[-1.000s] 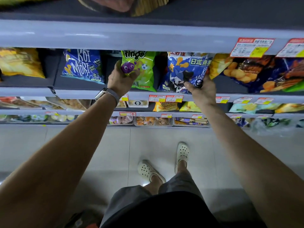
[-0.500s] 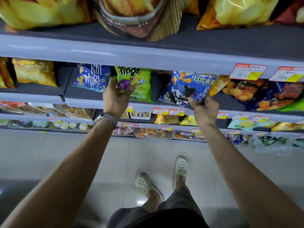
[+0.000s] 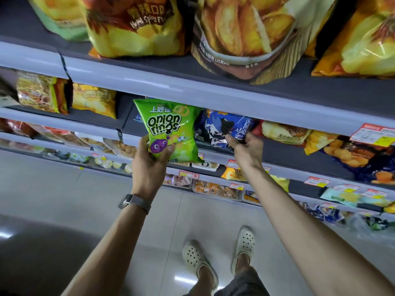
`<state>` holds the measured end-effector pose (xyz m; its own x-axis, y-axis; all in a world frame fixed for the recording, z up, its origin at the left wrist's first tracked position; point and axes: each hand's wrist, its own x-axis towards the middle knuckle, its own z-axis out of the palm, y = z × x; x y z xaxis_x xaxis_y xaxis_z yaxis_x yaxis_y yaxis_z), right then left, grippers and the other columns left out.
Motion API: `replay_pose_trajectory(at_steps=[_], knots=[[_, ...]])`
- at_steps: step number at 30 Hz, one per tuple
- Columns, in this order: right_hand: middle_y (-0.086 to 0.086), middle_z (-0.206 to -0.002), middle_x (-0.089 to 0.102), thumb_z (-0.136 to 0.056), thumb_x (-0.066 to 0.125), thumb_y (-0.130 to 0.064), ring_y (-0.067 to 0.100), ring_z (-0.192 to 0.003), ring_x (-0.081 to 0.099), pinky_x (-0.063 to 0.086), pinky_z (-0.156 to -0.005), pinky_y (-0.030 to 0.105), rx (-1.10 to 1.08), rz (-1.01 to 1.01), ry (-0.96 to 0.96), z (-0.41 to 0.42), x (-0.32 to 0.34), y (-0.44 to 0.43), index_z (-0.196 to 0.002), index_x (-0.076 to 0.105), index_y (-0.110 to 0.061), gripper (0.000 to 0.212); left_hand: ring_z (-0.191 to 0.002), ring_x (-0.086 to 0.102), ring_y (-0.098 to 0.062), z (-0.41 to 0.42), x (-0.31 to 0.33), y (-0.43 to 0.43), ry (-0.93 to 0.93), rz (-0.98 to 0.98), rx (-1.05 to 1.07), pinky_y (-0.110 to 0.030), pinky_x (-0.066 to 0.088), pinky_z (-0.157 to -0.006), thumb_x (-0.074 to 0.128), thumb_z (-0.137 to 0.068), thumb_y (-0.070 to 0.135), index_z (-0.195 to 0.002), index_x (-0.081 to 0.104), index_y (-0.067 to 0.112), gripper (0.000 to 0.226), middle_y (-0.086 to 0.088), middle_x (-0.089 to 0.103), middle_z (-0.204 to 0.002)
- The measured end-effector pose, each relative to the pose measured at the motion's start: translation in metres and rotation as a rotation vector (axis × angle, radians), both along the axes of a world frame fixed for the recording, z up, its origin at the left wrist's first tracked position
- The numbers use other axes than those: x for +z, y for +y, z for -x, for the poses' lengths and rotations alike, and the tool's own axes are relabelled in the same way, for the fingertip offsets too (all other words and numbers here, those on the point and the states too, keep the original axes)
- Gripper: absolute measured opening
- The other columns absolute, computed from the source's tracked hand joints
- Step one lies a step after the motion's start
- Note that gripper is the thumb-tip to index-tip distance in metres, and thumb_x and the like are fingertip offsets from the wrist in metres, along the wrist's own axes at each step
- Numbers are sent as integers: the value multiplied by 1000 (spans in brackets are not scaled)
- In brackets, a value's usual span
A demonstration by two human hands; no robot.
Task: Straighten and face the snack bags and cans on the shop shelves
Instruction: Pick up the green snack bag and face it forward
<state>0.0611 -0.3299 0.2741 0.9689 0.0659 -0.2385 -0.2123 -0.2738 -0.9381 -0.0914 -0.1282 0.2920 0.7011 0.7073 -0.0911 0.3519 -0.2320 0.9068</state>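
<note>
My left hand (image 3: pixel 149 159) grips the lower edge of a green Onion Rings bag (image 3: pixel 168 127) and holds it upright in front of the shelf lip, off the shelf. To its right, my right hand (image 3: pixel 243 148) pinches the bottom corner of a blue snack bag (image 3: pixel 215 129) that leans on the grey shelf (image 3: pixel 284 154). The blue bag's top is hidden under the shelf above. The two bags touch at their edges.
Large yellow and brown chip bags (image 3: pixel 235 35) crowd the top shelf. Yellow bags (image 3: pixel 94 99) sit on the left, orange and blue bags (image 3: pixel 350 154) on the right. Lower shelves (image 3: pixel 213 186) hold small packs behind price tags. The tiled floor (image 3: pixel 85 199) lies below.
My left hand has pulled the green bag out from the shelf and up, so its whole front shows. My right hand keeps its hold on the blue bag. The view has tilted up.
</note>
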Motion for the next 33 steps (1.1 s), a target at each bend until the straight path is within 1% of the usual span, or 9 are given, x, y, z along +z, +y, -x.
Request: replay_pose_trajectory(at_steps=[3,7,11,13,16,18,21,28,33], knots=[[-15,-93,68,-90,81,-19,13,-91,67,47,-85,25,-13,-3,22,-1,-1,26,-101,71,-20,15,-92,75,-14,15,-5,15,2,36,58,-44,61,-85,80,-84,49,-121,63,26,47,10,78,-102],[11,-122,74,-89,83,-30,19,-102,68,52,-91,30,-22,49,50,-8,-5,49,-117,69,-1,43,-90,73,-4,42,-10,26,31,65,148,-33,58,-86,83,-86,40,-118,65,27,39,13,78,-99],[-3,-94,67,-92,80,-27,10,-79,57,43,-81,26,-36,84,63,-17,-7,59,-103,67,-5,27,-82,69,4,61,-17,25,87,63,174,-18,49,-71,83,-88,37,-114,65,26,34,13,77,-95],[-6,-94,61,-93,78,-25,11,-85,58,42,-82,22,-50,89,57,-18,-6,61,-112,69,-6,28,-80,68,7,65,-19,22,95,77,180,-9,47,-67,83,-88,35,-117,65,25,35,12,78,-97],[-11,-79,60,-93,79,-29,11,-75,59,40,-58,7,-46,128,57,-19,-18,59,-83,62,-19,22,-88,72,-2,63,-18,13,101,73,153,-20,54,-77,82,-88,37,-118,64,28,36,13,78,-98],[-10,-75,58,-94,77,-30,5,-66,53,34,-47,5,-50,143,57,-15,-18,56,-83,60,-17,24,-92,73,-7,58,-16,5,104,63,116,-28,56,-81,82,-88,39,-120,64,30,38,14,78,-98],[-5,-103,71,-96,75,-22,0,-84,64,44,-67,1,-112,42,55,-6,-12,45,-123,69,-10,30,-91,73,-3,45,-12,-8,90,48,63,-29,56,-79,82,-86,41,-121,64,30,41,17,78,-99],[-7,-106,75,-97,70,-11,-12,-92,66,47,-82,9,54,10,7,42,-6,-32,-119,74,-14,22,-92,75,-6,-8,-7,-58,56,85,-85,-45,63,-85,82,-83,47,-119,65,27,45,13,79,-100],[-4,-123,71,-101,67,-30,2,-109,66,53,-86,18,171,15,-48,60,6,-83,-136,62,-17,38,-90,76,-7,-50,-2,-117,48,61,-169,-42,63,-81,83,-84,49,-125,62,25,51,9,79,-101]])
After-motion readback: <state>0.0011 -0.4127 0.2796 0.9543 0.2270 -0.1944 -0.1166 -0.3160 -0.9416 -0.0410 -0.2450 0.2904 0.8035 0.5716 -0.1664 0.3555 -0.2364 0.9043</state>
